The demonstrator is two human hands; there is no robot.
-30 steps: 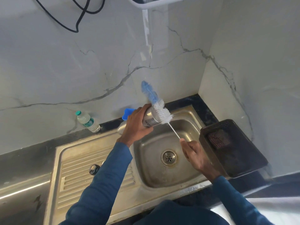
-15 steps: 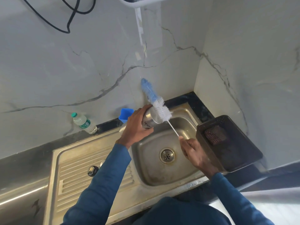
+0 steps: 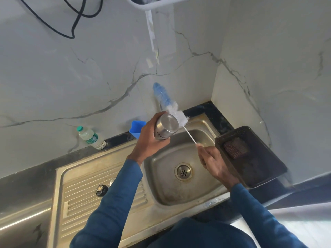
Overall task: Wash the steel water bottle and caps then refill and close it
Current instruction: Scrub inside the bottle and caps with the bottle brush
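Left hand (image 3: 148,140) grips steel bottle (image 3: 165,129) over sink (image 3: 161,187) back edge; right hand (image 3: 215,162) pinches brush (image 3: 172,110) handle, bristles touching bottle's base.

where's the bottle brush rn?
Head view, centre: the bottle brush is against the steel bottle, above the sink, its handle held by the right hand.

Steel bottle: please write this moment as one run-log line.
left hand: grips steel bottle over sink | right hand: holds bottle brush, bristles against bottle's outside | tap: not visible
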